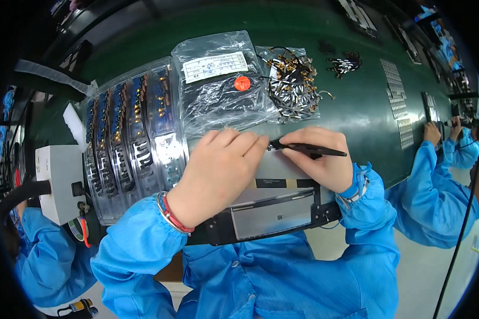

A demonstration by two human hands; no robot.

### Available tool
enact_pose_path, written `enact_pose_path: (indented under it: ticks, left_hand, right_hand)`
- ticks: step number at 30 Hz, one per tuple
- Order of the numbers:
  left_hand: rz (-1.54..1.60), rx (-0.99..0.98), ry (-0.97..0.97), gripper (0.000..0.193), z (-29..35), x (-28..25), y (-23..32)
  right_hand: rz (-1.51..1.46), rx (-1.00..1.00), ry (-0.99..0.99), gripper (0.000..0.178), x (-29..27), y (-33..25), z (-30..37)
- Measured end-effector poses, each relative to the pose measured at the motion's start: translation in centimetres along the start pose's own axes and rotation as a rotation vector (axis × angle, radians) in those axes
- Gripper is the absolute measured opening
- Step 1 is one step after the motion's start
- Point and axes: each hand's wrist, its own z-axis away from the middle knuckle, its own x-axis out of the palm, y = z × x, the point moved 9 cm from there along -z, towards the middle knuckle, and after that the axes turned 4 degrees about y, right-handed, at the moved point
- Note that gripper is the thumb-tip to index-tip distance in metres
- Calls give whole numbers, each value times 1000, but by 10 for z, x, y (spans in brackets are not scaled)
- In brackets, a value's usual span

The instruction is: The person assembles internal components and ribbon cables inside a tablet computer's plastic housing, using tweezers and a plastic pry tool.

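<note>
Both my hands meet over a silver flat panel in a black frame [274,217] at the table's near edge. My right hand [324,157] is closed around slim black tweezers [324,150], their back end pointing right. With its fingertips together, my left hand [221,170] pinches at a small dark part [275,144] by the tweezers' tip. The part's exact kind is too small to make out. Beyond my hands lie a clear plastic bag of black sheets [218,103] and a pile of small cables with metal ends [292,93].
Left of my hands stands a clear tray [107,207] with rows of small circuit parts. A grey-white box [58,183] with a hose is farther left. Sheets of small pieces [396,98] lie on the green table [351,117] at right. Co-workers in blue [431,196] sit on both sides.
</note>
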Motion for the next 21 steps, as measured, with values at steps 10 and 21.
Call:
enact_pose_path:
  ticks: [10, 21]
  left_hand:
    - [-298, 64, -88, 50, 1, 1, 17]
    - [-352, -30, -163, 47, 21, -11, 12]
  right_hand:
    - [-95, 28, 23, 20, -8, 9, 7]
    - [-43, -20, 24, 18, -4, 5, 5]
